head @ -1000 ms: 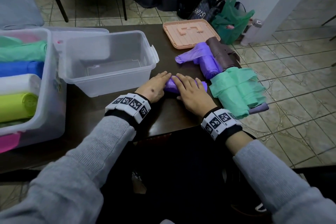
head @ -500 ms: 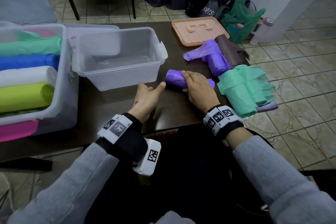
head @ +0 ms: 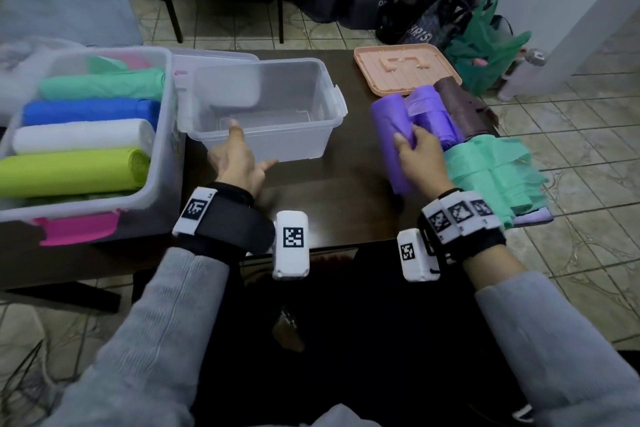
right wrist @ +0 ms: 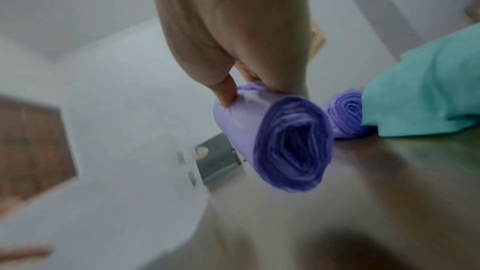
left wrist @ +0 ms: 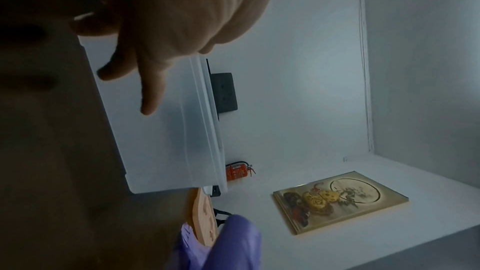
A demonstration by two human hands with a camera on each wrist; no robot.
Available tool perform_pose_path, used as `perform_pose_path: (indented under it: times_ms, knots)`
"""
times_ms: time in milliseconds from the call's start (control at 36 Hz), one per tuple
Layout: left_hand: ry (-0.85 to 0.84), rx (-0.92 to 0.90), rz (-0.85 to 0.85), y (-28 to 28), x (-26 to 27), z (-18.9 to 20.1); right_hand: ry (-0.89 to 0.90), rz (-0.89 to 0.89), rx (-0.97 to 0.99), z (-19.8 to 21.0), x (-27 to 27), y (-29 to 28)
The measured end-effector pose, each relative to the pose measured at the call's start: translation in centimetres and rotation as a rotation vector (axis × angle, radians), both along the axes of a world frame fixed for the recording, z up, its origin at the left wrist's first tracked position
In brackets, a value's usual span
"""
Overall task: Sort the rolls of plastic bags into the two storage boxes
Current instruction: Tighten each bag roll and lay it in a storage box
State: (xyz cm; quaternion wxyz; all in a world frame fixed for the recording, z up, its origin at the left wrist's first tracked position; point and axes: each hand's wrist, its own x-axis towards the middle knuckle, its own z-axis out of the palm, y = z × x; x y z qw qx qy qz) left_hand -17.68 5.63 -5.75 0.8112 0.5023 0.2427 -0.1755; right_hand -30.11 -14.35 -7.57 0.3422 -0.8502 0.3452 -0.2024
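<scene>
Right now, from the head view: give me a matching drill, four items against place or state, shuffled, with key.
Items:
1. purple roll
2. small box
3. white roll
4. peach lid

States:
A. lying in the big box
B. holds no rolls
C. flat at the table's far edge
D. held by the right hand

Pairs: 1-D, 2-B, 3-A, 4-C

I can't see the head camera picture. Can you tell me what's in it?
A person's right hand grips a purple roll above a dark table. Their open left hand reaches toward an empty clear box; a bigger box already holds colourful rolls.
</scene>
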Motion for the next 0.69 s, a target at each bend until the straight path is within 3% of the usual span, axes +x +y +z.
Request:
perform_pose_path:
  times_ms: [167, 278, 389, 444, 694]
  knots:
    - [0.008, -0.092, -0.016, 0.7, -0.4, 0.6, -0.318, 0.009, 0.266, 3.6, 2.3, 0.3]
    - [0.027, -0.135, -0.036, 1.5, -1.7, 0.1, -0.350, 0.248, 0.141, 7.0, 4.1, 3.0]
    - [0.020, -0.212, -0.036, 2.2, -2.6, -1.1, -0.168, 0.518, -0.130, 8.1, 7.1, 6.2]
    - [0.022, -0.229, -0.008, 2.4, -3.0, -1.6, -0.015, 0.601, -0.175, 7.5, 8.6, 7.8]
    - [-0.031, -0.251, -0.015, 3.1, -4.3, -2.1, 0.457, 0.686, -0.195, 3.7, 12.7, 11.4]
